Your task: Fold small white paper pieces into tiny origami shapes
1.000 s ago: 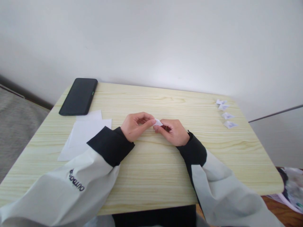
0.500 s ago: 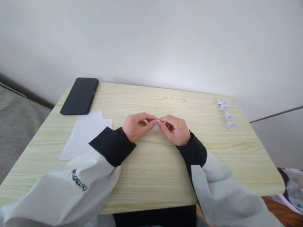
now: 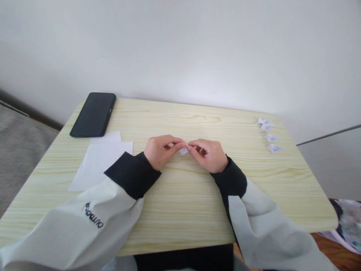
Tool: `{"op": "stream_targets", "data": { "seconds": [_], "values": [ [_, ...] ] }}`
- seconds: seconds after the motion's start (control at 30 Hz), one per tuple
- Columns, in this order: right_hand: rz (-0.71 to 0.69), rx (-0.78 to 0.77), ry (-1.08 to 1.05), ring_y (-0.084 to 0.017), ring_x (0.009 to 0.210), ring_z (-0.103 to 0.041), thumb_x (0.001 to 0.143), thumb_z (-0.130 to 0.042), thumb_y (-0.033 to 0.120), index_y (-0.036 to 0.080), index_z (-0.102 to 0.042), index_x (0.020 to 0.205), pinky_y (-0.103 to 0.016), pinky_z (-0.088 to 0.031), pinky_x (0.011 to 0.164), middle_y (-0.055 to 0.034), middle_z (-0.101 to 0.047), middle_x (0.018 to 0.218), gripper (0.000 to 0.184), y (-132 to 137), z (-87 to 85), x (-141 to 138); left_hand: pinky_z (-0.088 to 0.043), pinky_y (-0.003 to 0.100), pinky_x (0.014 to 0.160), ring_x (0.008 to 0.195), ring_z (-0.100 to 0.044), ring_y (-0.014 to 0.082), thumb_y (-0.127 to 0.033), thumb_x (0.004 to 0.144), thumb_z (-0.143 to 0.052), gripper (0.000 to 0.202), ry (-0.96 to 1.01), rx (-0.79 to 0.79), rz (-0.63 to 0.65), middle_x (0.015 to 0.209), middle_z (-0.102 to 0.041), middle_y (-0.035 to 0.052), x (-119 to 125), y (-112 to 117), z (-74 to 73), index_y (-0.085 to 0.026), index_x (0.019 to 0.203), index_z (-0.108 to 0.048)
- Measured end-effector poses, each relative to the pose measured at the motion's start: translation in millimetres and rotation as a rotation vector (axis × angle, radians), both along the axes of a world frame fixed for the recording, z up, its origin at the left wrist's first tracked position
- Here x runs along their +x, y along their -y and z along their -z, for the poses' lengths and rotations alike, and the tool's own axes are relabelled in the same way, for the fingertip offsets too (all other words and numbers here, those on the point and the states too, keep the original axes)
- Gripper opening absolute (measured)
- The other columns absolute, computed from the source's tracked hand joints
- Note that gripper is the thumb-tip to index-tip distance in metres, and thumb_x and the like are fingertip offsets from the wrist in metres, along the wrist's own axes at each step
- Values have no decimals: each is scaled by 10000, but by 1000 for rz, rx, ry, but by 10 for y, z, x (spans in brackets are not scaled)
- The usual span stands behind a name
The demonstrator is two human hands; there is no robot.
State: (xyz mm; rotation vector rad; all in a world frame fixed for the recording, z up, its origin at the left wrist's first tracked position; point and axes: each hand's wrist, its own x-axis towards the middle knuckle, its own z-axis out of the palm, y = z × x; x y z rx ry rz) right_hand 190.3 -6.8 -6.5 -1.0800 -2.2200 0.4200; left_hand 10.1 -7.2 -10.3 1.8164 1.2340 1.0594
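Both my hands meet at the middle of a light wooden table (image 3: 180, 210). My left hand (image 3: 160, 150) and my right hand (image 3: 209, 154) pinch a small folded piece of white paper (image 3: 184, 151) between their fingertips, just above the tabletop. Most of the paper is hidden by the fingers. Each arm wears a pale sleeve with a black cuff.
A black phone (image 3: 94, 114) lies face up at the table's far left corner. White paper sheets (image 3: 98, 162) lie beside my left forearm. Several small folded paper pieces (image 3: 270, 135) sit in a row near the far right edge. A white wall rises behind the table.
My right hand's fingers have come up onto the paper piece beside my left fingertips, so less of the paper shows. The hands stay in the same spot.
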Motion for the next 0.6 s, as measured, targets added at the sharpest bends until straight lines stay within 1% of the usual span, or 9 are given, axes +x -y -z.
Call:
{"op": "stream_targets", "data": {
  "seconds": [0.1, 0.17, 0.37, 0.43, 0.53, 0.6],
  "values": [
    [-34, -40, -41, -76, 493, -515, 874, -483, 290, 160, -652, 797, -201, -392, 503, -22, -668, 692, 226, -6, 4, 2, -511, 206, 525, 640, -619, 130, -418, 761, -610, 284, 112, -117, -5, 808, -704, 42, 6, -12, 20, -159, 826, -705],
    [-32, -42, -66, -82, 525, -534, 889, -461, 277, 158, -650, 802, -199, -396, 509, -32, -673, 718, 240, -2, -3, -7, -512, 211, 512, 601, -611, 123, -434, 750, -621, 316, 166, -161, -4, 799, -703, 51, 15, -15, 28, -140, 841, -692],
    [-54, 45, -48, -90, 560, -554, 888, -469, 246, 151, -646, 784, -195, -399, 542, -31, -663, 683, 227, 2, -19, -18, -515, 201, 571, 555, -586, 91, -384, 742, -642, 260, 190, -195, 21, 671, -669, 17, 18, -18, 1, -124, 746, -656],
    [-39, 6, -77, -76, 520, -545, 880, -487, 260, 153, -640, 766, -179, -395, 520, -13, -656, 645, 219, -2, -13, -11, -515, 199, 569, 553, -584, 88, -361, 740, -648, 242, 228, -223, 27, 649, -656, 10, 19, -21, -14, -120, 742, -645],
    [14, -71, -129, -59, 458, -517, 871, -505, 291, 150, -623, 735, -163, -383, 479, 12, -625, 573, 229, -3, -2, -1, -517, 206, 546, 561, -591, 94, -353, 722, -661, 244, 311, -261, 50, 673, -653, 12, 30, -24, -19, -117, 774, -624],
    [36, -76, -137, -57, 448, -506, 870, -501, 289, 147, -617, 726, -163, -377, 468, 14, -609, 557, 233, -1, 2, 0, -514, 210, 541, 569, -593, 98, -340, 680, -699, 265, 340, -272, 75, 685, -648, 8, 35, -24, -6, -122, 801, -608]
  ]
}}
